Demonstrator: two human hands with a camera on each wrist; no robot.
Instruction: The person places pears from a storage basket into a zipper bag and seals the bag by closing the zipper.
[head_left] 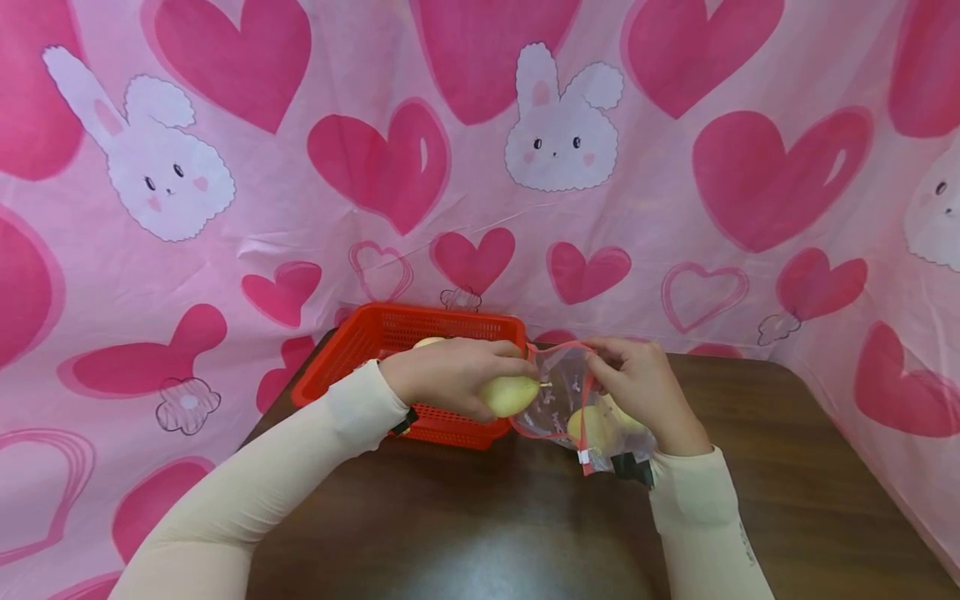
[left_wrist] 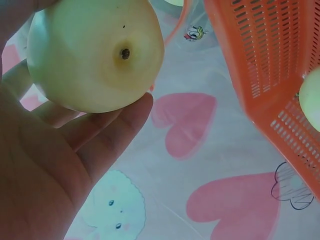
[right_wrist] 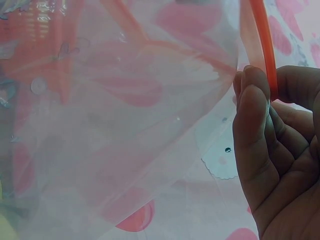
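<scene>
My left hand (head_left: 461,371) grips a pale yellow-green pear (head_left: 510,396) between the basket and a clear zip bag (head_left: 551,367). Its stem points at the bag's mouth in the head view, while the left wrist view shows the blossom end of the pear (left_wrist: 100,55). With fingers and thumb, my right hand (head_left: 645,383) pinches the red-orange edge of the bag, whose mouth hangs apart. Through the clear film, pears (head_left: 596,425) show in the lower part. The right wrist view has the right hand (right_wrist: 280,135) pinching the orange rim at the bag's upper corner.
A red perforated plastic basket (head_left: 322,367) stands at the table's back left, with another pear (head_left: 429,342) inside, partly behind the left hand. The brown wooden table (head_left: 450,533) backs onto a pink cloth (head_left: 480,208) printed with hearts and rabbits.
</scene>
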